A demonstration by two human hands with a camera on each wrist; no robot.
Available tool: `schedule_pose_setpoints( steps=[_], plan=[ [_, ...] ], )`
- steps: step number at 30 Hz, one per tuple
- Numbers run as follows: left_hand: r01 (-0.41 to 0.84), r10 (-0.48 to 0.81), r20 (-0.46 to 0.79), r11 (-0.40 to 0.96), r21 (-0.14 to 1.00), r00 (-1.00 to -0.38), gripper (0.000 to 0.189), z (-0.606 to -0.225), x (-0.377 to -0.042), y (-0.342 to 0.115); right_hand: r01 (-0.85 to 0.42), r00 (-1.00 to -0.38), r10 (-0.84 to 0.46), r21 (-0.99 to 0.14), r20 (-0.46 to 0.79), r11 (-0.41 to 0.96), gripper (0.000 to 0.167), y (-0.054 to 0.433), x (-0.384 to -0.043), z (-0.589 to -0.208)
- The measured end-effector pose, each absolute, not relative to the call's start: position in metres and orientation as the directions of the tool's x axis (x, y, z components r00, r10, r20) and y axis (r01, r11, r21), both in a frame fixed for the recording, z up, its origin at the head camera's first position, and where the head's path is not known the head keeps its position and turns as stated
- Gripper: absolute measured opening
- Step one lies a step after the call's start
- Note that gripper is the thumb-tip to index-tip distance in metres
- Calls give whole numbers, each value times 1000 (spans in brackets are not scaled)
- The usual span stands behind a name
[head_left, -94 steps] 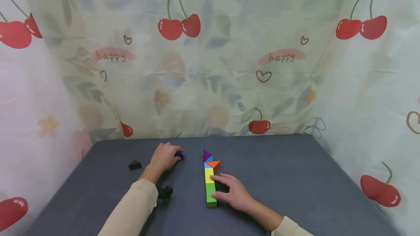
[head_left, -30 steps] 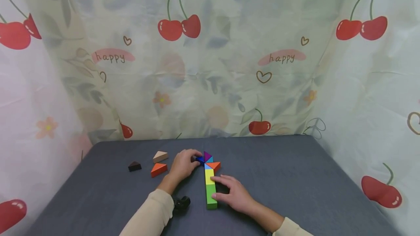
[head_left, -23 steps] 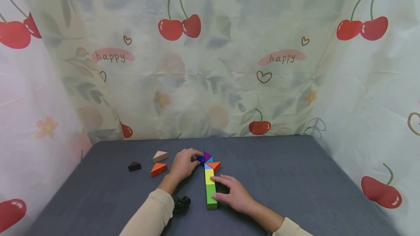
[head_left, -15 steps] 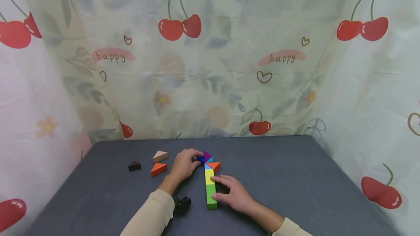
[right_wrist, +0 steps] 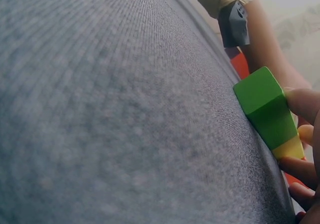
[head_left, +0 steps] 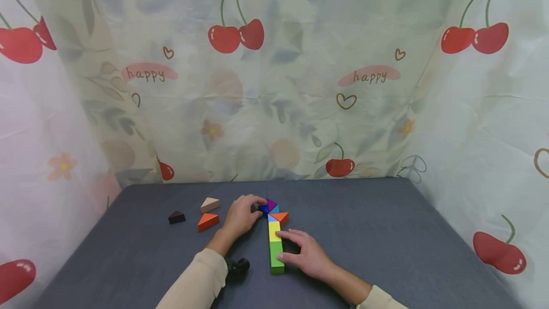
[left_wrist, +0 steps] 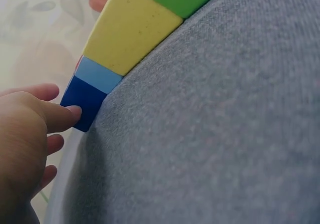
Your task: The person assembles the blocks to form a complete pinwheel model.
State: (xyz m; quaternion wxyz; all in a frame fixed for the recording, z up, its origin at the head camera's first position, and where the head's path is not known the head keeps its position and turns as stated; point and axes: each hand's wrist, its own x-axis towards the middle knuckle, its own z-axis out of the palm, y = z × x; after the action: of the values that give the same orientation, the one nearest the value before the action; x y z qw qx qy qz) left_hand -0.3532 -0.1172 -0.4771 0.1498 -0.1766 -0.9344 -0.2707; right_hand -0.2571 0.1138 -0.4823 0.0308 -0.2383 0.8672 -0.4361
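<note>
My left hand (head_left: 241,213) pinches a dark blue triangular block (left_wrist: 86,103) between thumb and fingers, at the upper left of a row of coloured blocks. In the left wrist view that block meets a light blue block (left_wrist: 100,74). Also joined there are a purple triangle (head_left: 271,205) and an orange triangle (head_left: 281,217). Below them a yellow block (head_left: 274,231) and a green block (head_left: 276,252) run toward me. With fingers extended, my right hand (head_left: 310,254) rests against the row's right side, thumb at the green block and a finger at the yellow one.
Left of my left hand lie three loose triangular blocks: one pale wood (head_left: 209,205), one orange (head_left: 208,222) and one black (head_left: 176,217). They lie on a dark grey table (head_left: 373,232). A printed curtain (head_left: 300,108) stands along the back and both sides.
Since about three seconds ago, my left hand has carried the dark blue block rightward to the row, uncovering the pale and loose orange triangles. My right hand has stayed put. Lately, almost nothing moves.
</note>
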Motion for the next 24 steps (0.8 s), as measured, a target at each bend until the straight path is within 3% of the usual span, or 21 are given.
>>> schedule_pose_setpoints(
  steps=[24],
  plan=[
    [398, 227, 409, 823, 404, -884, 15, -438, -344, -170, -440, -872, -437, -746, 222, 499, 53, 112, -256, -483]
  ],
)
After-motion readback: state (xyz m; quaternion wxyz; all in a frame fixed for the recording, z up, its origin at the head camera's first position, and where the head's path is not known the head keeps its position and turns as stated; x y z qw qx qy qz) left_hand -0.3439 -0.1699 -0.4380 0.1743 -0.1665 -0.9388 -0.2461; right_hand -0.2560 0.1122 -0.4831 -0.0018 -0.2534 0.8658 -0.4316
